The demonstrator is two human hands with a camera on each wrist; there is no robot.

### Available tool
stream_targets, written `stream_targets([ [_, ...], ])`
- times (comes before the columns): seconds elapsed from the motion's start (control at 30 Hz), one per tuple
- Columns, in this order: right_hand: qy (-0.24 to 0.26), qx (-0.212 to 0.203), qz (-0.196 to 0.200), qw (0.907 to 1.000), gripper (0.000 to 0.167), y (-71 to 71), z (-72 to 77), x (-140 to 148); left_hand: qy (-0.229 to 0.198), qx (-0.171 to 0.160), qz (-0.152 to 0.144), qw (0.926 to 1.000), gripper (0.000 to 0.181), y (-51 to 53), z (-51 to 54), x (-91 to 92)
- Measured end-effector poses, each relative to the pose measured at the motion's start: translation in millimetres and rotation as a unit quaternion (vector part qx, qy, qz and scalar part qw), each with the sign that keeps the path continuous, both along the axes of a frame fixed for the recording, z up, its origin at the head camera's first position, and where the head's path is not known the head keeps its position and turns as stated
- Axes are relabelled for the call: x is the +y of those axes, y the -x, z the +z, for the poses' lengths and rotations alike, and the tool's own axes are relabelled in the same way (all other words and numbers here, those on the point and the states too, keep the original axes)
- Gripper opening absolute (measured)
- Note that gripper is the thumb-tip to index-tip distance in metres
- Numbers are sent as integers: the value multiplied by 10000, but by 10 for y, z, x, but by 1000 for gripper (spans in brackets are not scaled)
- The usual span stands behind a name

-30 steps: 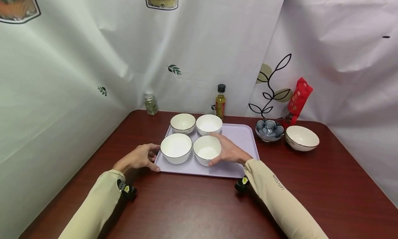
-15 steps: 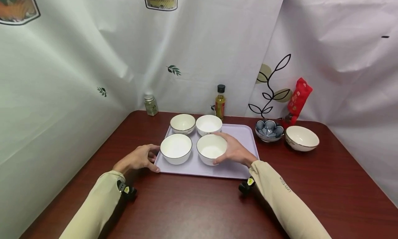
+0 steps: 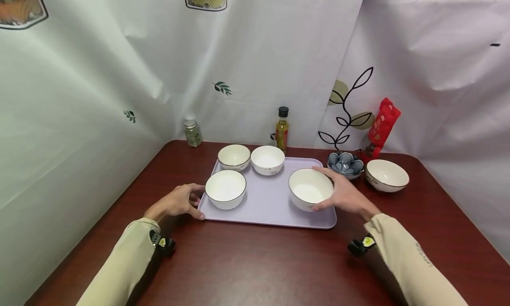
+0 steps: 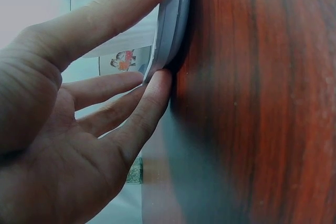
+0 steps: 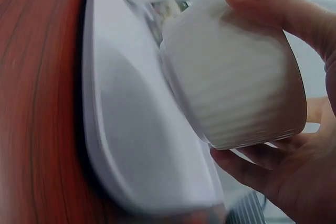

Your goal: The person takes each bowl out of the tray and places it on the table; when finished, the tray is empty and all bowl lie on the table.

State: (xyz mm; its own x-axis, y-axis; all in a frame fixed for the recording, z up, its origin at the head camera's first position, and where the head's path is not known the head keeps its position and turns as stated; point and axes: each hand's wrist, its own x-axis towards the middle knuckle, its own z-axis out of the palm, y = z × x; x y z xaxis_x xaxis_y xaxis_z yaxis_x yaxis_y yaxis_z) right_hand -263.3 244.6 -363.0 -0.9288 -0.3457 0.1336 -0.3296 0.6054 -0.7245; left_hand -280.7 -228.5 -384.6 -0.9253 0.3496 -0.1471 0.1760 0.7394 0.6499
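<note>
A white bowl with a thin dark rim (image 3: 311,186) is in my right hand (image 3: 344,193), thumb on its near side and fingers round its far side. In the right wrist view this bowl (image 5: 236,72) is tilted, its base just above the tray surface; I cannot tell if it touches. My left hand (image 3: 181,202) holds the left front corner of the pale lilac tray (image 3: 263,208), thumb and fingertips against its edge (image 4: 170,30). On the tray's left half stand another white bowl (image 3: 226,191) in front and two patterned bowls, one cream (image 3: 233,157) and one white (image 3: 268,160), behind.
Right of the tray, a blue petal-patterned bowl (image 3: 345,165) and a cream bowl (image 3: 386,176) stand on the dark red wooden table (image 3: 247,266). Along the back are a spice jar (image 3: 192,133), an oil bottle (image 3: 282,131) and a red packet (image 3: 382,126) by the hanging cloth.
My right hand has carried the white bowl rightward, from beside the front left bowl to the tray's right end. The left hand has stayed at the tray corner.
</note>
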Motion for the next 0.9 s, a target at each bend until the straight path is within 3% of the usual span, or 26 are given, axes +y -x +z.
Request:
stream_targets([
  [0.4, -399, 216, -716, 9964, 99, -327, -67, 756, 19, 41, -7, 10000, 97, -19, -5, -17],
  [0.9, -160, 24, -979, 9951, 100, -257, -244, 1023, 44, 98, -61, 9999, 97, 10, -12, -10],
])
